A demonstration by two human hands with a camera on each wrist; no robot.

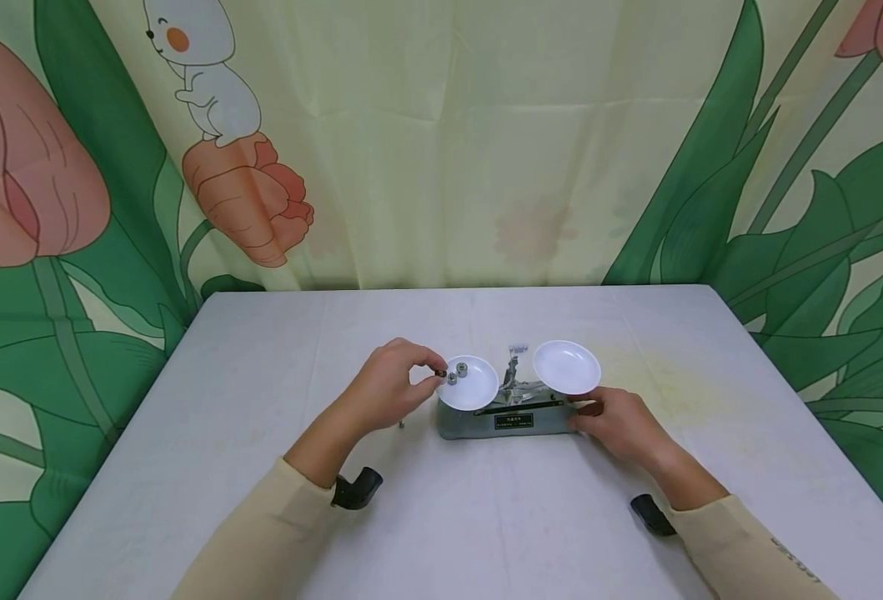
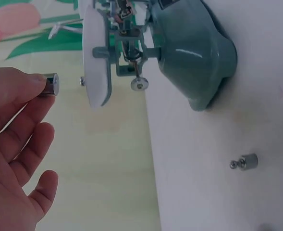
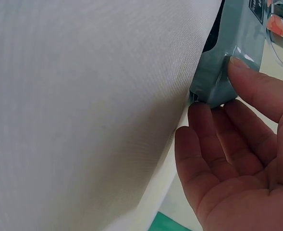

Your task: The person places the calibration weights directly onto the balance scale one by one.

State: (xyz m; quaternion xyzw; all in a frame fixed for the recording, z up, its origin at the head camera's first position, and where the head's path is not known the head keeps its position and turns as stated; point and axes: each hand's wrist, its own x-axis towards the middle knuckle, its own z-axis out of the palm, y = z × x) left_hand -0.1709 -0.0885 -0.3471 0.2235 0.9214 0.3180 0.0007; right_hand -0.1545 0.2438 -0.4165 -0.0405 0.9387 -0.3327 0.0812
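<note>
A grey-green pan balance [image 1: 459, 425] stands on the table with two white pans. My left hand [image 1: 384, 387] pinches a small metal weight [image 2: 53, 84] between thumb and fingertips, at the left edge of the left pan [image 1: 482, 392]. Two small metal weights [image 1: 462, 368] stand in that pan. The right pan [image 1: 567, 367] holds nothing and sits higher. At the balance's right end, my right hand [image 1: 624, 425] grips the base [image 3: 215, 77], thumb on its front and fingertips at its end. Another knobbed weight [image 2: 248, 162] stands on the table below the left hand.
A white cloth covers the table [image 1: 516, 517]. Behind it hangs a curtain [image 1: 449, 167] printed with flowers, leaves and a rabbit on a carrot. Black wrist cameras [image 1: 358, 489] sit below both hands, at the sleeve cuffs.
</note>
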